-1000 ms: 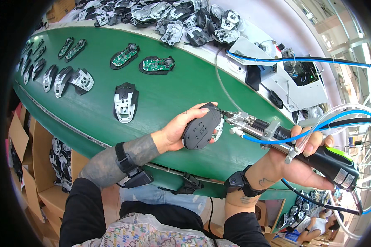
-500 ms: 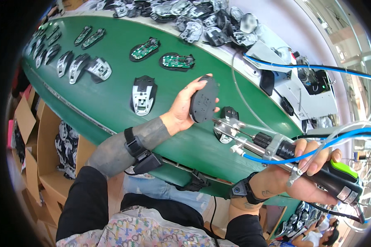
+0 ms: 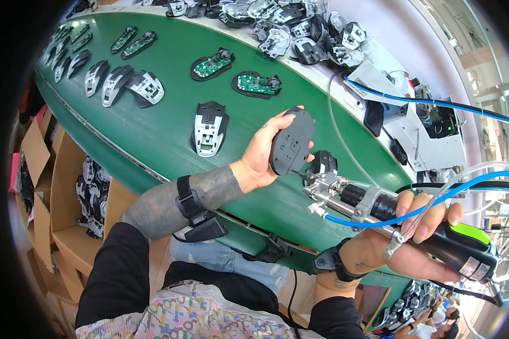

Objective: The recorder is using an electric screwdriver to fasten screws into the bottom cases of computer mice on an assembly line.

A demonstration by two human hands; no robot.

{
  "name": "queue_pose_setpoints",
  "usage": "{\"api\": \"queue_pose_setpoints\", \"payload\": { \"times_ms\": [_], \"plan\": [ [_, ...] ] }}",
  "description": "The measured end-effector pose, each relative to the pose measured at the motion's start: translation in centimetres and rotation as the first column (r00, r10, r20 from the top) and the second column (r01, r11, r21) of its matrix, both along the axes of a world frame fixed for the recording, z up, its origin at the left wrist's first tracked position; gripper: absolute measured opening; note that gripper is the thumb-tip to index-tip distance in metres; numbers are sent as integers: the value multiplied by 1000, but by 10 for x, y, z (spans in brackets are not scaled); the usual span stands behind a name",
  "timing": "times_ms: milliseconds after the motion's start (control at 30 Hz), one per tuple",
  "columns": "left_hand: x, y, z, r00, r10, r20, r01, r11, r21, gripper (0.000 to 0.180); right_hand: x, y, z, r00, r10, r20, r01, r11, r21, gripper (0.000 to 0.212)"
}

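Note:
My left hand (image 3: pixel 259 155) grips a black computer mouse (image 3: pixel 293 138), holding it up above the green belt with its underside turned toward me. In my right hand (image 3: pixel 421 226) is a black and green electric screwdriver (image 3: pixel 461 251) with a metal feed nozzle (image 3: pixel 325 189) and air hoses. The thin tip points left, at the mouse's lower end; whether it touches a screw hole cannot be made out. Behind the nozzle lies another mouse shell (image 3: pixel 325 162), partly hidden. Left of my left hand, a grey and black mouse shell (image 3: pixel 208 133) rests on the belt.
Mouse bases with green circuit boards (image 3: pixel 212 65) and several shells (image 3: pixel 116 85) lie along the green belt (image 3: pixel 169 121). A heap of shells (image 3: pixel 308 48) fills the far ledge. A white machine (image 3: pixel 418 133) stands at right. Cardboard boxes (image 3: pixel 68 226) sit at lower left.
The view has shifted slightly. The mouse and the screwdriver tip have come closer together, and the mouse's underside faces me a little more. Both hands keep their hold.

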State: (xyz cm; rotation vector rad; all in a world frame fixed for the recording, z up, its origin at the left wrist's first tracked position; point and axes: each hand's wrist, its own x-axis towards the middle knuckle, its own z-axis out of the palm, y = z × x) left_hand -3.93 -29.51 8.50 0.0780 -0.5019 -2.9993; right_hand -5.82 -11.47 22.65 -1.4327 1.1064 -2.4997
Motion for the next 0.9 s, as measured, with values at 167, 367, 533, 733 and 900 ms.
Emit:
{"api": "queue_pose_setpoints", "payload": {
  "times_ms": [167, 367, 533, 733, 900],
  "plan": [
    [-4, -2, -7, 996, 37, 80, -27, 991, -132, 43, 1, -1, 4, 998, -40, 46, 40, 999, 3, 74],
    [-6, 0, -13, 966, 24, 259, 25, 983, -182, 43, 12, 3, 14, 989, -77, 127, 99, 978, -183, 66],
    [-5, 1, -13, 973, -9, 229, 49, 984, -172, 43, 13, -10, 11, 990, -100, 96, 111, 987, -116, 70],
    [-2, 4, -10, 983, -44, 178, 65, 992, -110, 50, 11, -16, 5, 993, -80, 84, 89, 990, -109, 74],
    [13, 1, -6, 971, -29, 236, 60, 990, -125, 43, 12, -25, 0, 996, 2, 90, 6, 996, -91, 72]
  ]
}}
